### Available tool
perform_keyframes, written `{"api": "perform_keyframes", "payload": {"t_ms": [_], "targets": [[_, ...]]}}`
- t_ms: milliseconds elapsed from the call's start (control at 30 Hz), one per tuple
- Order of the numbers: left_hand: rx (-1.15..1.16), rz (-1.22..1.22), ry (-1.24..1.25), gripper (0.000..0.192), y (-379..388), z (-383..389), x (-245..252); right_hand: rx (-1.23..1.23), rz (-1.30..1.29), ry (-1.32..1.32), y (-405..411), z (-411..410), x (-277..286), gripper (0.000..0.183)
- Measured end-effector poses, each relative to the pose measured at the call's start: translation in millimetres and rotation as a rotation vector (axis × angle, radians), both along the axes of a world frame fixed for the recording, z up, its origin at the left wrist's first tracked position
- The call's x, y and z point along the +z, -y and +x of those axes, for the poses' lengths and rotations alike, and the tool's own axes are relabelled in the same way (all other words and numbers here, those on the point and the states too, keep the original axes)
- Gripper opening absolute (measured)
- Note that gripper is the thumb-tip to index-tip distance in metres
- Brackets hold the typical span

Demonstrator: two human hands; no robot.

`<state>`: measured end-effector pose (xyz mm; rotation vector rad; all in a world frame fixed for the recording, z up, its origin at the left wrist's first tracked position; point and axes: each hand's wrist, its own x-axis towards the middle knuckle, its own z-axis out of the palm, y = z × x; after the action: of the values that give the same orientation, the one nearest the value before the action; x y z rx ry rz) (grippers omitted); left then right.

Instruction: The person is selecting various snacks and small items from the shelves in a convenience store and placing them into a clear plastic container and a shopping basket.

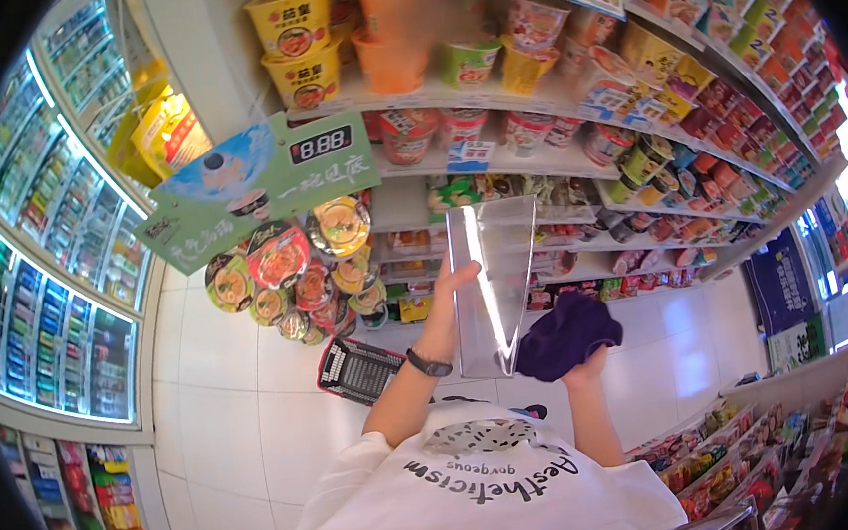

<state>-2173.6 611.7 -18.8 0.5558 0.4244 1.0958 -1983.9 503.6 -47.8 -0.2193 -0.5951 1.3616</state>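
My left hand (446, 304), with a dark band on its wrist, grips the left side of a clear plastic panel or tray (496, 282). The thumb lies over its front face, and a bright reflection runs down the plastic. In my right hand (587, 368) is a bunched dark purple cloth (568, 336), which meets the lower right edge of the clear plastic. Most of my right fingers are hidden under the cloth. Both hands are in front of my chest, before the store shelves.
Ahead, shelves (448, 99) carry instant noodle cups and packets. A stack of noodle bowls (313, 274) stands left under a green sign (260, 181). A shopping basket (361, 371) sits on the tiled floor (220, 430). Drink coolers (56, 241) line the left; a snack rack (737, 449) is behind right.
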Motion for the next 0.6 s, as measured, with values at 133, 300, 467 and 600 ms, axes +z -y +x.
{"api": "perform_keyframes", "payload": {"t_ms": [133,300,467,600], "targets": [[-0.014,-0.064,-0.04,0.047,-5.0,-1.5,-13.7,-0.117,-0.319,-0.187,-12.9,-10.9,53.8,0.056],[-0.239,-0.205,0.14,0.064,3.2,8.4,-40.2,-0.73,0.189,1.405,-43.1,-29.4,79.5,0.042],[-0.138,-0.172,0.02,0.052,11.3,6.1,-28.0,-0.691,0.308,1.884,-49.2,-51.0,70.3,0.043],[-0.101,-0.184,0.037,0.033,15.7,-10.2,-18.6,-0.457,0.412,1.828,-16.3,-65.7,64.5,0.041]]}}
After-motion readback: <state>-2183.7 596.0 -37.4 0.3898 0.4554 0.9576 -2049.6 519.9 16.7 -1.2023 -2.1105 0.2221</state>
